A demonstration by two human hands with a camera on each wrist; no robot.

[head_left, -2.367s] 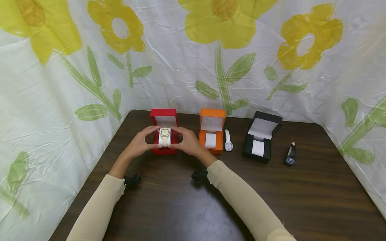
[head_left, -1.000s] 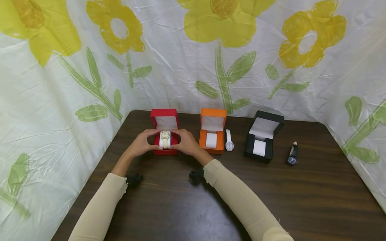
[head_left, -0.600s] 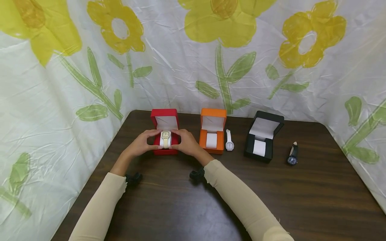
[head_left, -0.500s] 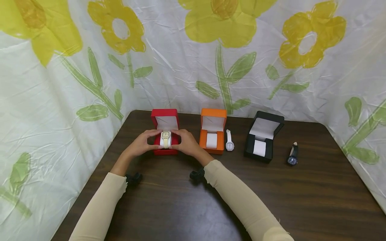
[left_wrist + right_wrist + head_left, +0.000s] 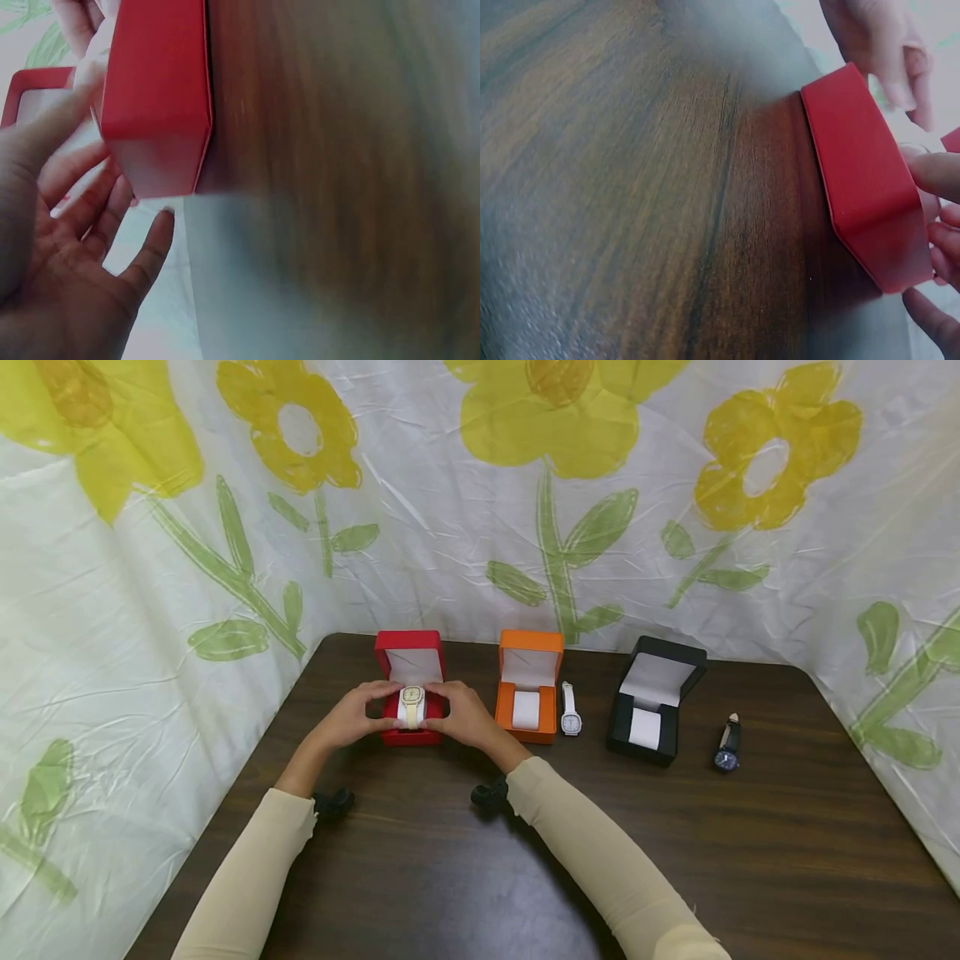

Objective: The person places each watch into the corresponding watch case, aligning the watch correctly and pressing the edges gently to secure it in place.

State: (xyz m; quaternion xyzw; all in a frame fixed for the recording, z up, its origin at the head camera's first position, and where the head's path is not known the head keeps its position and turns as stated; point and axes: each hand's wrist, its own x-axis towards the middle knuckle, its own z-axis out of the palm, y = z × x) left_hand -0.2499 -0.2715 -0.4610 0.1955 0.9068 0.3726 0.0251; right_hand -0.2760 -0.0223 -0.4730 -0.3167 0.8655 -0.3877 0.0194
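A cream-strapped watch (image 5: 412, 697) with a squarish face wraps a white cushion (image 5: 401, 712) at the base of the open red watch box (image 5: 408, 640). From the left, my left hand (image 5: 347, 718) pinches the cushion between thumb and fingers, the thumb low at the front. My right hand (image 5: 467, 714) mirrors it on the other side. Close up, the left wrist view shows the red box wall (image 5: 157, 82) beside my left fingers, which are partly hidden behind it. In the right wrist view, my right fingers reach over the box edge (image 5: 862, 150) toward the cushion.
An open orange box (image 5: 531, 638) with a white cushion stands to the right, a white watch (image 5: 570, 714) beside it. Farther right are an open black box (image 5: 667, 652) and a dark-strapped watch (image 5: 727, 752). A flowered cloth (image 5: 420, 560) hangs behind the brown table (image 5: 420, 877).
Since the oldest frame, my hands and the cushion with the cream watch have sunk slightly into the red box, showing more lid lining. Over the last second they have barely moved.
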